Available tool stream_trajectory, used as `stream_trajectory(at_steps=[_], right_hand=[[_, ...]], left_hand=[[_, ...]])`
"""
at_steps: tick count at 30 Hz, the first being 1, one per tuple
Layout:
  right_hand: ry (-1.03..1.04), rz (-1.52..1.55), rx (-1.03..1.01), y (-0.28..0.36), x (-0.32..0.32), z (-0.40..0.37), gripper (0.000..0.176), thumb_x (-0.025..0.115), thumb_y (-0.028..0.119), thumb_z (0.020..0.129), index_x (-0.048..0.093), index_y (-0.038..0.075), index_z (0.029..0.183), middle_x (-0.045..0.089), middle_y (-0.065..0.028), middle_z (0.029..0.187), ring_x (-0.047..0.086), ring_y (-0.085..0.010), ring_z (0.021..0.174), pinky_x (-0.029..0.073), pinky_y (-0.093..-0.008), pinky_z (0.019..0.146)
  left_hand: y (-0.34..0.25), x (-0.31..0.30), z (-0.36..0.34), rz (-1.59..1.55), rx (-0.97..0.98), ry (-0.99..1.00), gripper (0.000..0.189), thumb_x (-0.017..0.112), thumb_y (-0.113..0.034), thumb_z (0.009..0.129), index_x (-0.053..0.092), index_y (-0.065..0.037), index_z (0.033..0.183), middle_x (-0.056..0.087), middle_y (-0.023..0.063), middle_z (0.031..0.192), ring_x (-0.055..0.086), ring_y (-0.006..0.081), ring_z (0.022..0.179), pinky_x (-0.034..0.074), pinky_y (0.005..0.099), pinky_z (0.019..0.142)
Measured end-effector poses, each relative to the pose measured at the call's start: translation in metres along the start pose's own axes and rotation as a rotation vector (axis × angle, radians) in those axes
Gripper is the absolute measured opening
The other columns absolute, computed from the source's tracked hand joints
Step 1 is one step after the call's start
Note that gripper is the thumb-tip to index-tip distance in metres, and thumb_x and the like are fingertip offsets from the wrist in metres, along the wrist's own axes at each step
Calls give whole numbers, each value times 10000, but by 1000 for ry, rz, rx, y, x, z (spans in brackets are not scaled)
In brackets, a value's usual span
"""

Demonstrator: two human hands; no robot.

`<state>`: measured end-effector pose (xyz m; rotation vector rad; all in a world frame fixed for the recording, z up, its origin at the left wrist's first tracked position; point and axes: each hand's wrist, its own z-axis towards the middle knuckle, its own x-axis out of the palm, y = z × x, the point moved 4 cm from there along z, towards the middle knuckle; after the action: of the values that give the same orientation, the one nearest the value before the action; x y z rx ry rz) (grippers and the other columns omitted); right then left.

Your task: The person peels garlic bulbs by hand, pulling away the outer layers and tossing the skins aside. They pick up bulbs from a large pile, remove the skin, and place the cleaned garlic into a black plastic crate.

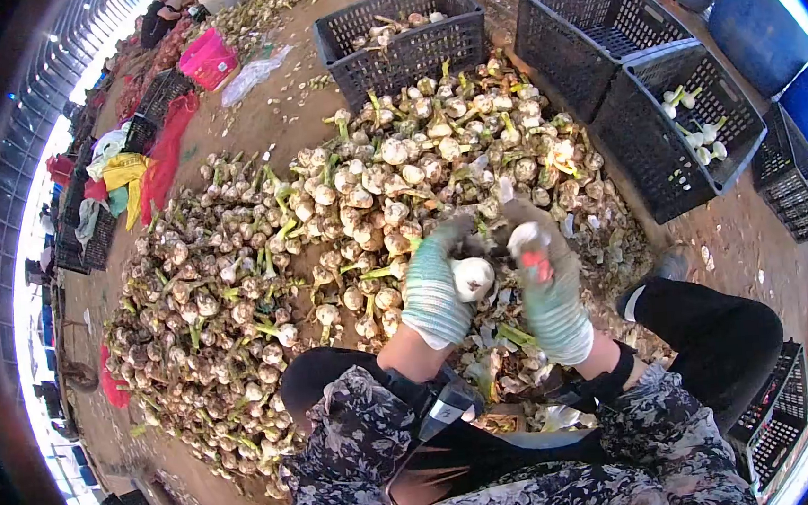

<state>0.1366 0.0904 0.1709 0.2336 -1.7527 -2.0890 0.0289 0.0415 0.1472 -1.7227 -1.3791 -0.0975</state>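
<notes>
My left hand, in a green-and-white striped knit glove with dirty fingertips, is closed around a cleaned white garlic bulb. Close by on the right, my right hand wears a matching glove and is also closed. At its fingers show a small red object and a rounded white thing; blur hides what kind they are. Both hands are above a large heap of garlic bulbs, many with cut green stems and dirty skins. Peeled garlic skins lie around my right hand.
A black crate beyond the heap holds some bulbs. To the right, one black crate contains several clean white bulbs, beside another crate. A pink bucket and red netting are at left. A person sits far off.
</notes>
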Motion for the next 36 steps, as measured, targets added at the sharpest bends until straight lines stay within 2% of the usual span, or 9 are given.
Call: stream_trajectory(at_steps=[6, 11, 16, 19, 21, 24, 27, 29, 36], right_hand=[[22, -434, -154, 11, 13, 9, 358, 605, 287, 755, 569, 53, 1024, 621, -170, 842, 607, -338, 777, 473, -374, 671], [126, -505, 349, -19, 18, 32, 284, 607, 242, 726, 596, 59, 943, 612, -193, 770, 600, -357, 726, 470, -400, 623], [67, -59, 706, -36, 3, 38, 365, 533, 347, 864, 611, -6, 918, 613, -60, 711, 560, -147, 610, 444, -293, 544], [106, -271, -224, -35, -19, 19, 397, 480, 301, 904, 491, -26, 1130, 574, -101, 1038, 572, -148, 840, 455, -264, 755], [60, 221, 67, -7, 4, 18, 359, 521, 262, 870, 511, -22, 1089, 604, -75, 908, 557, -146, 854, 444, -290, 721], [186, -574, -365, 15, 11, 4, 341, 566, 176, 800, 528, 76, 1124, 612, -150, 865, 603, -289, 833, 472, -361, 730], [197, -716, 125, 9, 16, 20, 319, 572, 153, 790, 552, 95, 1103, 614, -164, 779, 610, -329, 723, 487, -371, 656], [110, -222, 655, -2, 12, 35, 239, 555, 166, 833, 582, 8, 1010, 629, -89, 772, 550, -131, 635, 442, -269, 554], [426, 60, 215, 3, -25, 17, 307, 617, 135, 779, 566, 29, 1063, 597, -97, 1002, 554, -174, 917, 420, -294, 826]], left_hand=[[26, -7, 0, -125, -181, -63, 195, 473, -159, 867, 542, -44, 1009, 610, 54, 810, 565, 175, 572, 475, 285, 472], [-4, 14, -7, 133, 427, 56, 375, 382, -3, 871, 408, 20, 1244, 570, 109, 1061, 578, 141, 845, 487, 241, 691], [4, 13, -12, 193, 305, 182, 339, 459, -58, 856, 466, 8, 1188, 586, 72, 1002, 581, 121, 813, 497, 244, 657], [2, -5, 3, 82, -25, 101, 244, 516, -144, 848, 548, -15, 1054, 607, 78, 902, 597, 163, 738, 506, 258, 570], [6, -11, 3, 199, -62, 30, 217, 545, -170, 826, 569, -27, 987, 606, 83, 867, 601, 187, 745, 512, 291, 599], [33, -19, 12, 28, -131, 60, 156, 539, -140, 823, 568, -39, 939, 594, 55, 813, 572, 165, 656, 488, 284, 542], [30, -17, 17, 146, 384, 206, 235, 522, -140, 846, 545, -4, 1036, 602, 77, 939, 588, 199, 808, 505, 294, 732], [23, 2, 1, 283, 389, 132, 261, 507, -101, 846, 534, -2, 1086, 593, 74, 999, 584, 174, 839, 499, 290, 755], [7, -13, 8, 61, -111, 98, 312, 529, -147, 843, 508, -24, 1129, 593, 102, 883, 607, 210, 598, 527, 293, 500]])
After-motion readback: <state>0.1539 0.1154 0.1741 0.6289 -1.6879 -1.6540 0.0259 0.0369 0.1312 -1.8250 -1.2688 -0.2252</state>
